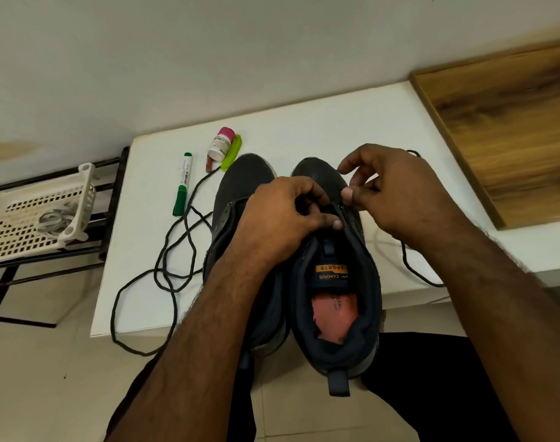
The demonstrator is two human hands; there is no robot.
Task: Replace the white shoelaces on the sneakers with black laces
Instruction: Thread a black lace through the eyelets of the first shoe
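Observation:
Two dark sneakers stand side by side on the white table (pixel 304 122), toes pointing away from me. The right sneaker (pixel 336 301) shows an orange insole and a tongue label. My left hand (pixel 281 215) grips its tongue and eyelet area with curled fingers. My right hand (pixel 393 189) pinches something small at the top right eyelet, probably a lace tip. A black lace (pixel 412 269) trails from under my right hand over the table's front edge. The left sneaker (pixel 237 199) is partly hidden by my left forearm. Another black lace (pixel 173 250) lies looped to its left.
A green marker (pixel 183 183), a small white bottle with a pink cap (pixel 221 145) and a lime green object (pixel 232 153) lie at the table's back left. A white plastic basket (pixel 36 215) sits on a black rack at left. A wooden board (pixel 508 122) lies at right.

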